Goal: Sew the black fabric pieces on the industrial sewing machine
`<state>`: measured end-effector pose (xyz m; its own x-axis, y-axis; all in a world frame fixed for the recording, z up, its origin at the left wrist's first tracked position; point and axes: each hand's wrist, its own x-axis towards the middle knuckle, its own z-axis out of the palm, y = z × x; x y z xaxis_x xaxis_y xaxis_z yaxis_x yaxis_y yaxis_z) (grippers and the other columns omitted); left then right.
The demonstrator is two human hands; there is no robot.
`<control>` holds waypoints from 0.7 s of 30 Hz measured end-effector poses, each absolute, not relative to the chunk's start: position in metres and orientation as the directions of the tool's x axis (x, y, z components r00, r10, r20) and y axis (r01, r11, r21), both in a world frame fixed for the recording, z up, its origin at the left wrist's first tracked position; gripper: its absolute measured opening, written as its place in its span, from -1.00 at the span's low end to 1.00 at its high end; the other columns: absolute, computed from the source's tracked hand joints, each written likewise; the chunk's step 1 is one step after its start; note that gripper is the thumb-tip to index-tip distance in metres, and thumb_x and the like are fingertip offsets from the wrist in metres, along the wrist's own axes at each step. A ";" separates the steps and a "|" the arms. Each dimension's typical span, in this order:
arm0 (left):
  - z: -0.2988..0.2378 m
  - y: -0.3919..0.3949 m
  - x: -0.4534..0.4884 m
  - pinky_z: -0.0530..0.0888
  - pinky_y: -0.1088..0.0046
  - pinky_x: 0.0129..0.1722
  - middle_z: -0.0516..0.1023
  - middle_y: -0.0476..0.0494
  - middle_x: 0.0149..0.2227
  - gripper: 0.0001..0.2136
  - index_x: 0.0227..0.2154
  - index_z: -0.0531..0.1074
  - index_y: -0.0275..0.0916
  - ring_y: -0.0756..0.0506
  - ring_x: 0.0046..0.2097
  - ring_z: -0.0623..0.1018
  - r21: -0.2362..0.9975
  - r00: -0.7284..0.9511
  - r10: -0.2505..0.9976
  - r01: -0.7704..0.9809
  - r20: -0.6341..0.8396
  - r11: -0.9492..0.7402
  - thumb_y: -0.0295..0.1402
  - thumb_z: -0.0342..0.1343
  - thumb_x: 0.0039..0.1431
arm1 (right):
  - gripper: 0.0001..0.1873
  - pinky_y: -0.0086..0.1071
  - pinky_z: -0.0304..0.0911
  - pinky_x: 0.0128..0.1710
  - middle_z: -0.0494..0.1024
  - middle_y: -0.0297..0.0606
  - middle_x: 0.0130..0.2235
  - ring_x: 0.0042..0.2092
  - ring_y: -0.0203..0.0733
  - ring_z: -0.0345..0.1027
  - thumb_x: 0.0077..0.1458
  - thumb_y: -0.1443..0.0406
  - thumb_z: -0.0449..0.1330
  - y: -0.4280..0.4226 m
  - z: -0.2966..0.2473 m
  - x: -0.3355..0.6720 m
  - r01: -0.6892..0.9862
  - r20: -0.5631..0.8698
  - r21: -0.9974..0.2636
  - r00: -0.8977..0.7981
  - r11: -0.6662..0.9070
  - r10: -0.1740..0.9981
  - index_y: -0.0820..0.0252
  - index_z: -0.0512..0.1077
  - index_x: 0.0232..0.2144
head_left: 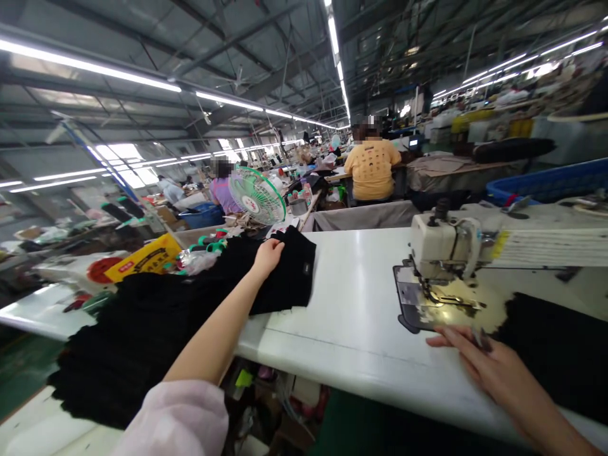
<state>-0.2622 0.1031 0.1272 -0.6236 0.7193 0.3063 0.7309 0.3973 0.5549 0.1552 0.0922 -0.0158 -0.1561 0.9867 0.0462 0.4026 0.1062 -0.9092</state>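
Note:
My left hand (268, 253) is stretched far out to the left and rests on a black fabric piece (289, 278) at the top of a long black pile (137, 335); its fingers curl onto the cloth. My right hand (479, 358) lies flat on the white table (351, 316) with fingers extended, just in front of the sewing machine (451, 253) and its lit needle plate (441, 304). A small dark thing sits between its fingers, unclear what. More black fabric (551, 348) lies right of that hand.
A green desk fan (256, 196) and a yellow box (142, 256) stand beyond the pile. A person in a yellow shirt (373, 168) and another in purple (223, 190) sit at stations ahead. A blue bin (551, 180) is at right.

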 end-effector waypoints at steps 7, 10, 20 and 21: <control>0.120 0.086 -0.226 0.30 -0.25 0.03 0.32 -0.69 0.17 -0.37 0.21 0.18 -0.50 -0.65 0.17 0.35 0.254 -0.482 0.801 0.874 0.354 0.414 -0.20 0.01 0.15 | -0.75 -0.35 0.32 -0.18 0.65 -0.26 -0.28 -0.23 -0.13 0.51 0.19 0.22 0.07 0.074 0.004 0.161 0.535 0.118 -0.765 -0.432 0.359 0.894 0.13 0.54 -0.33; 0.104 0.080 -0.205 0.40 -0.13 0.03 0.35 -0.61 0.16 -0.34 0.24 0.16 -0.49 -0.57 0.13 0.41 -0.018 -0.173 0.847 0.977 0.503 0.210 -0.09 -0.13 0.21 | -0.79 -0.38 0.29 -0.20 0.61 -0.24 -0.20 -0.19 -0.16 0.49 0.21 0.37 0.07 0.070 0.019 0.184 0.740 0.183 -0.430 -0.489 0.516 0.853 0.15 0.52 -0.25; 0.044 0.052 -0.114 0.46 0.10 0.10 0.48 -0.34 0.11 -0.47 0.12 0.35 -0.24 -0.31 0.05 0.55 0.234 0.213 0.911 0.923 0.352 -0.306 -0.01 -0.08 0.22 | -0.76 -0.37 0.33 -0.32 0.56 -0.22 -0.11 -0.26 -0.16 0.52 0.29 0.28 0.09 0.083 0.028 0.272 0.944 0.143 -0.065 -0.312 0.324 0.939 0.18 0.54 -0.14; 0.043 0.049 -0.103 0.46 0.11 0.10 0.48 -0.31 0.11 -0.49 0.11 0.37 -0.21 -0.29 0.05 0.56 0.275 0.237 0.914 0.902 0.329 -0.333 -0.02 -0.05 0.22 | -0.75 -0.37 0.34 -0.28 0.57 -0.24 -0.10 -0.23 -0.16 0.53 0.30 0.27 0.08 0.084 0.024 0.275 0.937 0.159 -0.125 -0.306 0.327 0.939 0.16 0.54 -0.14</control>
<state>-0.1035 0.0494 0.0429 0.2372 0.9139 0.3294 0.9018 -0.3333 0.2751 0.2755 0.0844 0.0244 -0.3059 0.9387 0.1590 0.9368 0.3265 -0.1253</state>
